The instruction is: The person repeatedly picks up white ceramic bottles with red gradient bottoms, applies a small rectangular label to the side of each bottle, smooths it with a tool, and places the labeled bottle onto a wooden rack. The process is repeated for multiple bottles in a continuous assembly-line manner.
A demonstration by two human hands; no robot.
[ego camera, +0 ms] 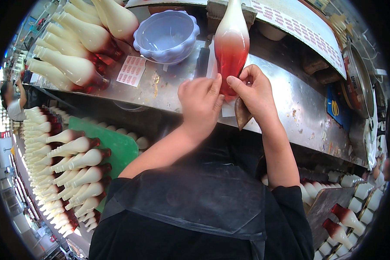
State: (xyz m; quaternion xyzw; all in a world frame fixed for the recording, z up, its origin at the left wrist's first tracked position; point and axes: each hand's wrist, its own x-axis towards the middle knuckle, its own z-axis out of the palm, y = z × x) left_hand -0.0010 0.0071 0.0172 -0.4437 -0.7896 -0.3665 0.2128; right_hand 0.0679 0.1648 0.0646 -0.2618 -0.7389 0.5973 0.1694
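A glossy vase (232,48), cream at the neck and red at the base, rests on the metal worktop (169,94) before me, its upper part by a grey block (213,16). My left hand (201,104), slightly blurred, touches the lower left side with thumb and fingers. My right hand (255,91) is at the lower right side, thumb and index finger near each other against the vase; whether something small is between them cannot be told. A brown, pointed tool or piece (243,114) shows below the right palm, its upper end hidden. White paper lies beneath the vase.
A lilac plastic bowl (167,32), a decal sheet (131,71) and several similar vases (68,66) stand or lie at the left. More vases fill racks below left. A white board with decals (299,32) arches behind; yellow-handled scissors (335,107) lie at right. Other people are at both edges.
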